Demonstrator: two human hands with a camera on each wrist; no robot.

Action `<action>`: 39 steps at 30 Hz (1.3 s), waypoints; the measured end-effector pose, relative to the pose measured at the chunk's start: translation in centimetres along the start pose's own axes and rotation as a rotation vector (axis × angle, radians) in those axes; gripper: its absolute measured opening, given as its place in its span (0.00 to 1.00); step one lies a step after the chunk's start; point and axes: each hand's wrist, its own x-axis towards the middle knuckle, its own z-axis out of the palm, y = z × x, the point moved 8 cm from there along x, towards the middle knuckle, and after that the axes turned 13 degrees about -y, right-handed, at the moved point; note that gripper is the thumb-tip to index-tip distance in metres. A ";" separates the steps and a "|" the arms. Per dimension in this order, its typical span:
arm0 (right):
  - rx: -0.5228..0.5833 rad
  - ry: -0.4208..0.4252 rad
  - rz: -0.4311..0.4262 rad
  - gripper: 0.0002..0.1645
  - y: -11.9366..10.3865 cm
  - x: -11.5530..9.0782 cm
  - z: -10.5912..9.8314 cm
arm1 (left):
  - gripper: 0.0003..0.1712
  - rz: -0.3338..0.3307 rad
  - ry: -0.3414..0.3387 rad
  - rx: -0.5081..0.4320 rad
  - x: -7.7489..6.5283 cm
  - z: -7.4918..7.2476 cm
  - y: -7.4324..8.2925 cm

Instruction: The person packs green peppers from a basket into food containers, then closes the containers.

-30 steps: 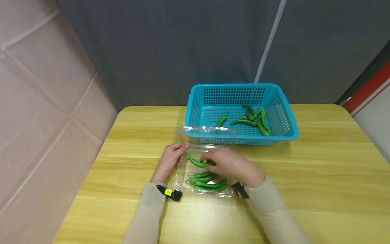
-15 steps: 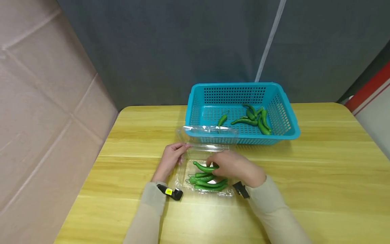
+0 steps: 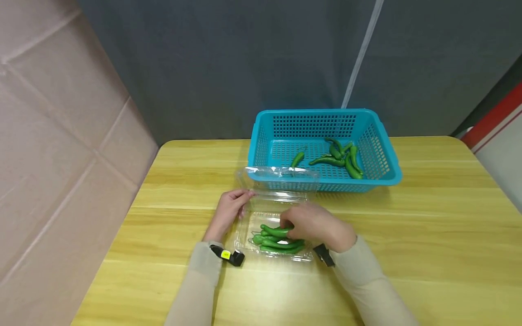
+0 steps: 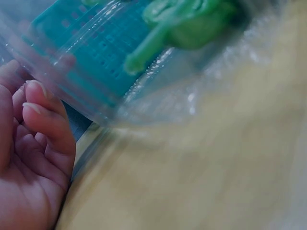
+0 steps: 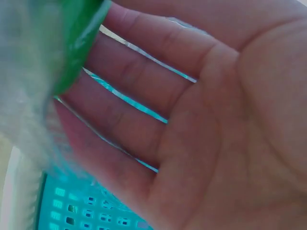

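In the head view my left hand pinches the back left edge of a clear plastic clamshell container, whose lid stands folded back. The left wrist view has the curled fingers at the container's wall. My right hand reaches inside and grips the right end of a green chili pepper. This pepper lies against several other green chili peppers along the container's front. In the right wrist view the fingers bend round a green pepper; its far end is out of frame.
A blue plastic basket stands behind the container, with several green chili peppers in it, mostly on the right. The container's lid overlaps the basket's front wall in view. Wooden table extends on both sides; a dark curtain hangs behind.
My right hand has moved toward me and slightly right, bringing its pepper from the container's middle up against the other peppers. The left hand keeps its place on the edge.
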 end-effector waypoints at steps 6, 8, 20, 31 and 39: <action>-0.024 -0.019 0.005 0.05 -0.1 0.1 0.5 | 0.16 0.002 -0.003 -0.012 0.4 -0.3 -0.9; -0.035 -0.020 -0.008 0.05 -0.3 0.2 0.7 | 0.18 -0.002 0.002 -0.011 0.6 -0.5 -1.5; -0.083 -0.001 -0.043 0.09 -0.9 0.4 1.4 | 0.16 -0.009 0.001 -0.003 0.0 -0.4 -0.3; -0.075 0.001 -0.040 0.08 -0.4 0.6 1.8 | 0.20 0.002 -0.014 -0.002 1.2 -0.6 -2.5; -0.100 0.018 -0.022 0.08 -0.2 0.8 1.7 | 0.21 0.016 -0.006 0.009 1.3 -0.8 -2.3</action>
